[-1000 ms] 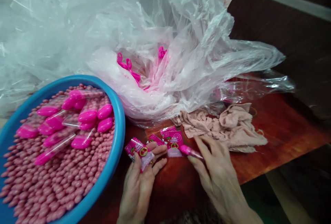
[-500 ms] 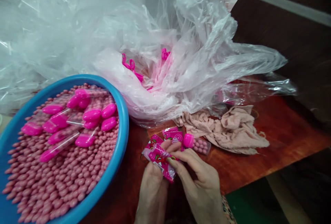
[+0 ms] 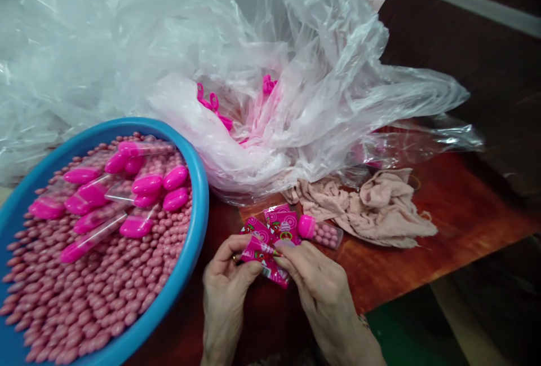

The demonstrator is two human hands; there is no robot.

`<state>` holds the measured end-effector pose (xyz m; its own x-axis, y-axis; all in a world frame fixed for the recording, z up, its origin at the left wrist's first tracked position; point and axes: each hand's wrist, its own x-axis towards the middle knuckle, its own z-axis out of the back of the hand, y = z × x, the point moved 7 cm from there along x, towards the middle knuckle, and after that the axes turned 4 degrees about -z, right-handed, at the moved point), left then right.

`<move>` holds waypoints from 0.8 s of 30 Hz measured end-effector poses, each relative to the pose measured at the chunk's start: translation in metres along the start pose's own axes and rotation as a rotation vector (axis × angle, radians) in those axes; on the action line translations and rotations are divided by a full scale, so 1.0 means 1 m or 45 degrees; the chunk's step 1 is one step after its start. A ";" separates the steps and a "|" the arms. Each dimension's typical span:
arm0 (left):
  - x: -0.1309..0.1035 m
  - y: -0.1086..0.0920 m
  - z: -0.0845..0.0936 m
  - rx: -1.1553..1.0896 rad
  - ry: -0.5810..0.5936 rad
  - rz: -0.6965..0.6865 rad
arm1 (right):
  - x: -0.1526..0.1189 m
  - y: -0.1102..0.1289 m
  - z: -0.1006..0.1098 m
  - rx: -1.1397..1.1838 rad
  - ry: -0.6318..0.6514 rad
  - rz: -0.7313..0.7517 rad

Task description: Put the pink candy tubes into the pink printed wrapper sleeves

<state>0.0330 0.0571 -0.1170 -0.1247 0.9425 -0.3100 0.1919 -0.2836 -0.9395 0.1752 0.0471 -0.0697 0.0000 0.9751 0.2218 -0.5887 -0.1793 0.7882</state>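
Note:
Between my two hands is a small shiny pink printed packet [image 3: 264,259]. My left hand [image 3: 230,287] pinches its left side between thumb and index finger, and a ring shows on one finger. The fingertips of my right hand [image 3: 319,281] are closed on its right side. Just beyond lie more pink packets [image 3: 283,224] on the brown table [image 3: 389,261]. Next to them, on the right, a clear tube of pink balls with a pink cap [image 3: 321,232] lies on its side.
At left stands a blue basin [image 3: 202,185] of pink balls [image 3: 105,292], with several pink-capped tubes on top. Crumpled clear plastic bags [image 3: 329,112] fill the back, with pink pieces [image 3: 214,107] inside. A beige cloth [image 3: 380,208] lies right of centre.
My left hand has shifted left, and its thumb and index finger now grip the packet's left side. My right hand's fingers have closed in on the right side. The view has moved slightly.

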 end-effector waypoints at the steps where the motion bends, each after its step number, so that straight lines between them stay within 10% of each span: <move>1: 0.000 0.002 0.001 0.001 -0.020 0.034 | 0.000 -0.002 -0.001 0.017 0.024 -0.021; 10: -0.004 0.020 0.010 -0.056 -0.201 0.137 | -0.011 -0.033 0.010 0.513 -0.149 -0.552; 24: -0.008 0.015 0.017 -0.015 -0.436 -0.045 | -0.014 -0.019 -0.004 0.417 -0.200 -0.332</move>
<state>0.0203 0.0421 -0.1312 -0.4506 0.8372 -0.3099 0.1928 -0.2477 -0.9495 0.1834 0.0371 -0.0898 0.2524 0.9660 0.0561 -0.2655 0.0134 0.9640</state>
